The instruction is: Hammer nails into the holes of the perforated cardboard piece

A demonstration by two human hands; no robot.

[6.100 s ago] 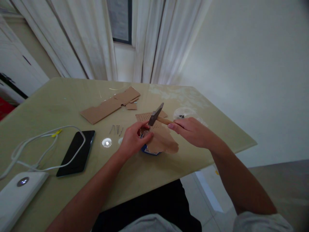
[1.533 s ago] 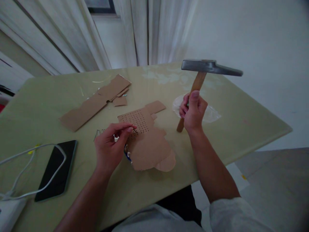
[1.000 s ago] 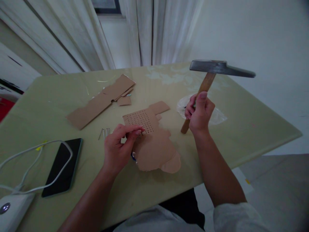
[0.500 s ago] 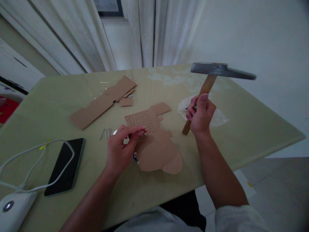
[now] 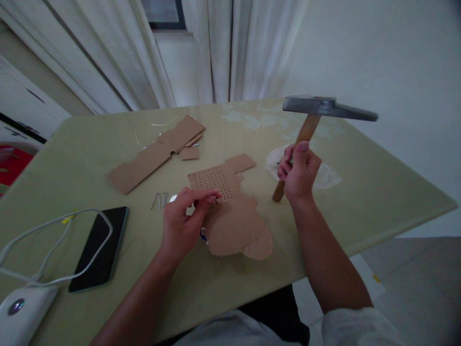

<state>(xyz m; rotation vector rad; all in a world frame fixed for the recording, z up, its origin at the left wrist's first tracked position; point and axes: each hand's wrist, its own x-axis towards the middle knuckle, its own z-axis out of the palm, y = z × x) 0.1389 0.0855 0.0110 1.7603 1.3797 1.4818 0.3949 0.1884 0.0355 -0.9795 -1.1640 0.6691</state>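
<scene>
My right hand [image 5: 301,170] is wrapped round the wooden handle of a hammer [image 5: 309,126], its dark metal head raised above the table. With thumb and forefinger pinched, my left hand [image 5: 185,218] holds a nail [image 5: 216,201] whose lower end shows just under the fingertips. The nail is over a piece of cardboard [image 5: 236,226], beside rows of small punched holes. Something round and blue [image 5: 203,234] peeks out from under the cardboard's left edge. To the left of my hand lie several loose nails [image 5: 159,200] and a small white round thing [image 5: 173,198], partly covered.
Torn cardboard strips [image 5: 154,156] lie at the back left. A clear plastic bag [image 5: 326,175] is behind my right hand. At the left are a black phone [image 5: 99,250], a white cable [image 5: 54,211] and a white power bank [image 5: 25,312]. The table [image 5: 396,192] ends at the right.
The hammer's head is slightly lower and a little further left. My left hand keeps its pinch above the cardboard. The whole view has shifted slightly.
</scene>
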